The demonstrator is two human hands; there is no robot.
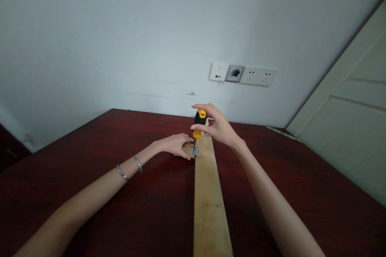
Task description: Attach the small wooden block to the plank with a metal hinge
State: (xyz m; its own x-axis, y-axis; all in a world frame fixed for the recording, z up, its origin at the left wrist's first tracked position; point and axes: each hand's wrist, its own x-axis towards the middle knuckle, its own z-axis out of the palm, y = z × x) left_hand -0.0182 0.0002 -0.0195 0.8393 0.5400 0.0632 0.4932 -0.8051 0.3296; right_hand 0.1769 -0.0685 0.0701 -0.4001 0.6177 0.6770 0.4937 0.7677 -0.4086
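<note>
My right hand grips the yellow-and-black handle of a screwdriver between thumb and fingers. The screwdriver stands nearly upright, its shaft pointing down at a small metal hinge by the left edge of a long wooden plank. Whether the tip sits in a screw is too small to make out. My left hand, with two silver bracelets on the wrist, holds a small flat piece of wood beside the plank. Its thumb and fingers curve around that piece, close to the hinge.
The plank lies lengthwise on a dark red table that meets a pale wall. Wall sockets are above the table's back edge. A white panelled door stands at the right, near a thin strip on the table.
</note>
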